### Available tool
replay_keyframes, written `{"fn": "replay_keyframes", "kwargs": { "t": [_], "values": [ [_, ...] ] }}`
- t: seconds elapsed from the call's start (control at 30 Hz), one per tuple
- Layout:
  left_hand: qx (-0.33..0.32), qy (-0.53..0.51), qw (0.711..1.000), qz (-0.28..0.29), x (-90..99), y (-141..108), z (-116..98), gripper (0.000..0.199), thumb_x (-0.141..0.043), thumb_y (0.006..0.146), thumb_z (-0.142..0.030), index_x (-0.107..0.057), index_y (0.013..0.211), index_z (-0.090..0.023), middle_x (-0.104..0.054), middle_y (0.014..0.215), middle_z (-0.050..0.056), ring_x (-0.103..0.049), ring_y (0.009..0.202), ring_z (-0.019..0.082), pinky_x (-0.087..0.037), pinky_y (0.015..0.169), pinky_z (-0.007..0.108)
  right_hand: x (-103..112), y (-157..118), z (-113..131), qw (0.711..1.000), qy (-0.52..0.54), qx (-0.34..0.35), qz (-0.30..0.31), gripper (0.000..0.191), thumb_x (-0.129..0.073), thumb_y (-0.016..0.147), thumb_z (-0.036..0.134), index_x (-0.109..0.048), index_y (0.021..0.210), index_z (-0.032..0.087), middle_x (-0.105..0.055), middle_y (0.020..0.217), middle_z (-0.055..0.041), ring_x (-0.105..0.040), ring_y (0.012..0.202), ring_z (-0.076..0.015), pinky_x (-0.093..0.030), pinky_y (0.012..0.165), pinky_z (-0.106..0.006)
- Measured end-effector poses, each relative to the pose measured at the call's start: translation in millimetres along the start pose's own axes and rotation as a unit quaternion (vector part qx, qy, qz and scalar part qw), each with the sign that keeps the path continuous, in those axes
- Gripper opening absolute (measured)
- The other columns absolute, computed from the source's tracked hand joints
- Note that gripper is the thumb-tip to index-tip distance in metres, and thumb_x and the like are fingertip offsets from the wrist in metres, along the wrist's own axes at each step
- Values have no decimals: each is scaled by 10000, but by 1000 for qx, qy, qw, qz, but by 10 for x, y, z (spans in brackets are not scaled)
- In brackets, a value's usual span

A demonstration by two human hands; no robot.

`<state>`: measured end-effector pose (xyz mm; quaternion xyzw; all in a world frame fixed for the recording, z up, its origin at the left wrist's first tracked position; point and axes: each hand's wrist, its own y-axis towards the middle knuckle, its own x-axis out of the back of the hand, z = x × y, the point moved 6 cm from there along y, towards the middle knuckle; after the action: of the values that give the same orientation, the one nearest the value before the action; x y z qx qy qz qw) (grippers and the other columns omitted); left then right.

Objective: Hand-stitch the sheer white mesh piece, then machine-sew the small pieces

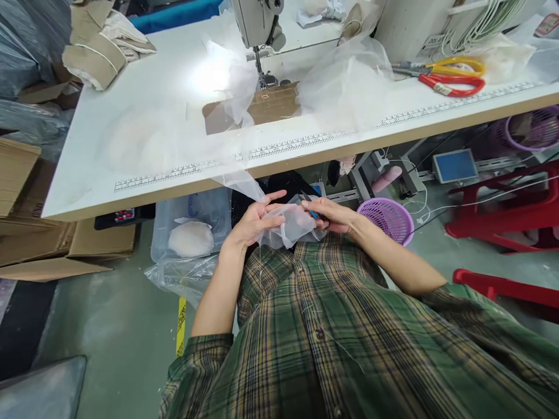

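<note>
- A workroom with a green floor [113,326] is shown, and across its far side a white table [82,174] is set.
- Sheer white fabric [293,224] is held over the lap, just below the table's near edge.
- By the left hand [253,224] the fabric is pinched between thumb and fingers, with the index finger extended.
- In the right hand [334,214] a small blue tool [313,215] is gripped at the fabric's right side; its shape is mostly hidden by fingers and cloth.
- The fabric may be judged very light, limp and rather slippery, easily creased or snagged; it is best taken near an edge, between thumb and fingertips, without hard pulling.
- A sheer strip [240,181] is draped over the table edge toward the left hand; whether it is joined to the held piece cannot be told.
- Below the table, a clear bin [222,215] is seen on the left and a purple basket [386,220] on the right.
- On the table, a printed ruler [283,150] is run along the near edge; farther back, a sewing machine [251,23] is placed, with a sheer heap [345,87] and red-handled scissors [454,87] to its right.
</note>
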<state>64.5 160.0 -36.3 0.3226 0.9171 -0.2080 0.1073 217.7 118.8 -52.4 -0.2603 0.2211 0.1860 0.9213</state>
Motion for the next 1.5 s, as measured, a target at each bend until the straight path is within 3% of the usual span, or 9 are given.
{"fn": "replay_keyframes", "kwargs": {
  "t": [0.17, 0.47, 0.8, 0.93, 1.07, 1.17, 1.27, 1.4, 1.5],
  "values": [
    [1, 17, 1000, 16, -8, 54, -40, 776, -855, 672, -217, -532, 1378, -223, -693, 1247, 103, -713, 910, 169, -540, 678, 198, 23, 38, -3, 999, 4, -28, 29, 391, -882, 637, 409, -660, 731, 101, -355, 436, 103, -239, 399, -10, -145, 346, -131],
    [3, 33, 999, 35, 37, 58, -54, 731, -860, 677, -226, -563, 1341, -155, -726, 1150, 141, -694, 791, 148, -516, 652, 197, 58, 51, 5, 999, 38, -8, 39, 353, -910, 570, 301, -671, 739, 102, -484, 485, 82, -290, 358, 15, -206, 330, -107],
    [52, 44, 997, 36, -61, -70, -88, 501, -905, 605, -366, -716, 1007, -134, -731, 803, 59, -590, 631, 100, -414, 563, 171, 0, -131, 379, 972, -215, 83, -37, 425, -791, 693, 546, -661, 751, 145, -558, 463, 60, -351, 330, -40, -256, 316, -170],
    [28, 59, 997, 48, -98, -90, -36, 387, -865, 642, -460, -709, 769, -129, -651, 628, 21, -503, 540, 83, -370, 526, 185, 11, -372, 875, 905, -350, 207, -128, 367, -705, 807, 516, -707, 802, 149, -675, 628, -11, -538, 514, -104, -418, 474, -218],
    [-4, 49, 996, 69, -67, -131, -49, 380, -829, 687, -479, -668, 687, -134, -626, 626, 27, -526, 575, 112, -407, 562, 215, 285, -841, 1748, 756, -346, 412, -373, 382, -664, 834, 521, -717, 847, 143, -692, 723, -44, -602, 650, -152, -493, 628, -286],
    [-19, 36, 998, 48, -9, -166, -119, 328, -822, 716, -428, -685, 724, -129, -648, 681, 34, -552, 610, 116, -428, 594, 214, 541, -989, 2264, 657, -374, 452, -474, 450, -684, 798, 560, -729, 911, 127, -683, 761, -65, -572, 636, -158, -475, 588, -300],
    [-10, -4, 1000, 19, 1, -219, -177, 277, -814, 739, -378, -695, 801, -136, -710, 781, 64, -643, 695, 167, -492, 671, 249, 777, -926, 2531, 635, -417, 414, -501, 535, -708, 755, 621, -728, 920, 112, -668, 724, -82, -580, 636, -181, -493, 608, -343],
    [6, -60, 997, 39, -82, -293, -173, 246, -787, 772, -349, -667, 857, -151, -750, 976, 114, -720, 817, 247, -562, 736, 336, 751, -937, 2432, 612, -429, 443, -495, 581, -651, 795, 666, -704, 1035, 139, -687, 865, -107, -630, 738, -212, -537, 667, -381],
    [20, -84, 992, 88, -205, -354, -134, 218, -755, 808, -327, -620, 817, -157, -755, 973, 106, -736, 788, 250, -590, 696, 356, 445, -882, 2011, 706, -403, 421, -402, 533, -607, 863, 618, -684, 1169, 188, -702, 951, -93, -642, 722, -179, -541, 595, -318]
  ]
}}
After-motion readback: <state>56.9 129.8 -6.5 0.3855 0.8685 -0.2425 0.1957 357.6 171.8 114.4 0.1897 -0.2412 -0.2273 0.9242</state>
